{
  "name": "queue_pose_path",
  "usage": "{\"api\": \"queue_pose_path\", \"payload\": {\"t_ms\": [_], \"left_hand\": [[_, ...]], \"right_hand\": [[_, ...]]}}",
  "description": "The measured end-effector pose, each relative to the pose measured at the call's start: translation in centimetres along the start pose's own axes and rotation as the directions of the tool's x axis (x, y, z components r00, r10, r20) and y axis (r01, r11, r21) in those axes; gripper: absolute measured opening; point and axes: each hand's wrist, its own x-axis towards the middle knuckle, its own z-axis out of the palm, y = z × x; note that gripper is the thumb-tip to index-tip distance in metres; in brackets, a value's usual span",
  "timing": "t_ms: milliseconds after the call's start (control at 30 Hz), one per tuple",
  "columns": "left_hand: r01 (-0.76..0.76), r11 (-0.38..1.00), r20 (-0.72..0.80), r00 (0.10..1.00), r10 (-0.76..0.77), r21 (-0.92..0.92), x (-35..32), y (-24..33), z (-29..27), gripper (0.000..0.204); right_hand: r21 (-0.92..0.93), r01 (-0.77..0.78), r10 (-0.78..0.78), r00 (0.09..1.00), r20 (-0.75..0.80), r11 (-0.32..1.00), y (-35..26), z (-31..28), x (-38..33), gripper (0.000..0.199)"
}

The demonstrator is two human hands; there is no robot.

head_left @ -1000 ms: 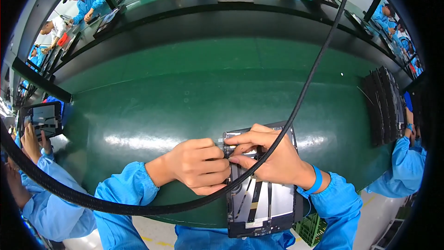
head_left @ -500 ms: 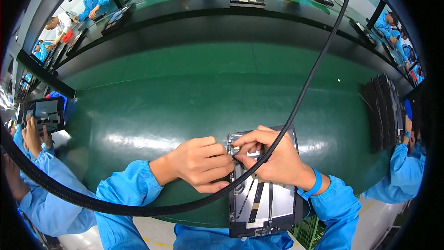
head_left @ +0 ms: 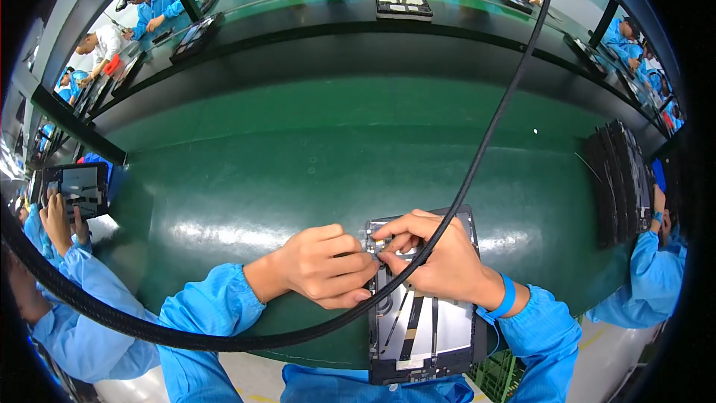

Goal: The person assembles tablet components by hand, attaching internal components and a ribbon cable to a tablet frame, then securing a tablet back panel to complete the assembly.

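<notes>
An opened tablet [head_left: 456, 327] lies near the table's front edge, its inside up, with a pale panel and dark ribbon cables running lengthwise. My left hand [head_left: 322, 267] is closed, its curled fingertips meeting the tablet's upper left edge. Over the upper part of the tablet, my right hand [head_left: 444, 257] has thumb and index finger brought together at the same corner, close to the left fingertips. Whatever is between the fingers of either hand is hidden or too small to name. A blue band [head_left: 507, 296] circles my right wrist.
A thick black cable [head_left: 496, 130] hangs across the view, passing over my right hand. Dark tablet shells [head_left: 620, 183] stand stacked at the right. Left of me a co-worker's hand [head_left: 56, 222] touches another tablet [head_left: 83, 190]. Another opened tablet [head_left: 403, 1] sits on the far bench.
Both hands stay at the tablet's upper left corner with only slight finger movement. The whole view has shifted a little.
</notes>
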Motion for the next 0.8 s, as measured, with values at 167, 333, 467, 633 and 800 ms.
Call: {"api": "queue_pose_path", "payload": {"t_ms": [167,333,467,633,800], "left_hand": [[-0.023,1.0,-0.003,1.0,0.023,-0.015,0.7,-0.2,0.0,0.022],[0.016,0.998,0.052,0.998,-0.02,0.066,1.1,0.4,-0.7,0.022],[0.076,0.993,-0.018,0.997,-0.075,0.092,0.3,3.1,-0.1,0.026],[0.044,0.955,0.366,0.928,0.07,-0.294,1.9,11.6,2.0,0.058],[0.193,0.941,0.443,0.895,-0.053,-0.279,3.5,11.2,0.7,0.06]], "right_hand": [[0.026,0.011,-0.01,0.999,-0.03,1.0,-0.2,-0.1,0.3,0.042],[0.075,0.168,-0.142,0.951,-0.274,0.983,0.4,-0.4,-0.8,0.045],[-0.126,0.251,-0.28,0.831,-0.48,0.96,0.3,-3.6,-2.0,0.036],[-0.568,0.068,-0.497,0.574,-0.65,0.82,1.8,-13.3,-5.7,0.027],[-0.808,-0.461,-0.549,0.594,-0.588,0.367,1.9,-27.7,-13.3,0.031]]}}
